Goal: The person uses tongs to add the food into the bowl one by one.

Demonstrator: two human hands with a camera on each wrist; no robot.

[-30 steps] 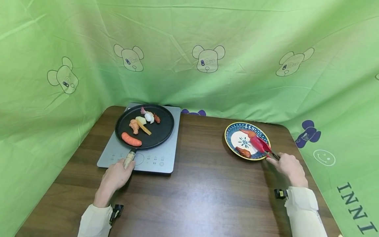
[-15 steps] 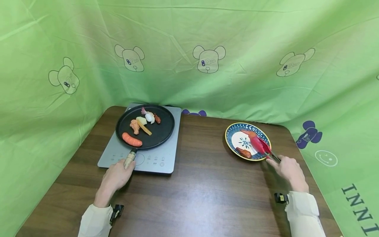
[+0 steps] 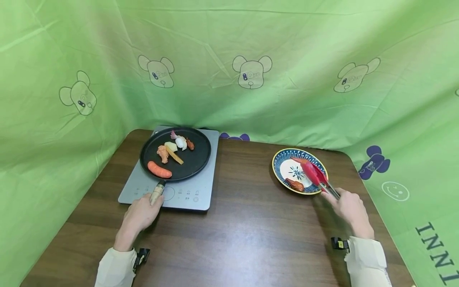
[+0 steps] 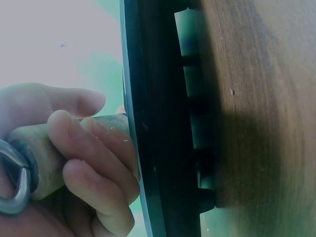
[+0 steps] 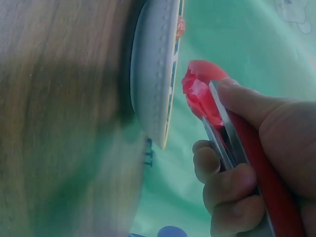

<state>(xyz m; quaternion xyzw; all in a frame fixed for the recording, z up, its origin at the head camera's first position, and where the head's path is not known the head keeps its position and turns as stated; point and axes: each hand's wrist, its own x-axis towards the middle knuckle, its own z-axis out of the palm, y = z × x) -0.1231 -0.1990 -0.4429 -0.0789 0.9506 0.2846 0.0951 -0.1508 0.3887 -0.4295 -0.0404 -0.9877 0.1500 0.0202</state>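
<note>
Head camera view: on a wooden table [image 3: 233,227], a person's right hand [image 3: 349,207] holds red-tipped tongs [image 3: 317,177] reaching over the right rim of a blue-and-white plate [image 3: 277,169]. Over the last half second the tongs' arms have drawn closer together, and their tips now cover more of the reddish piece of food [image 3: 297,160] at the plate's far side; a brown piece [image 3: 295,184] lies near the front rim. That suggests a squeeze toward the reddish piece, though whether it is caught cannot be told. The right wrist view shows fingers curled round the tongs. On the left little has shifted: the left hand [image 3: 141,213] grips the handle [image 3: 156,193] of a black pan [image 3: 195,159], which sits on a hot plate [image 3: 201,195], a sausage [image 3: 159,170] lying inside.
</note>
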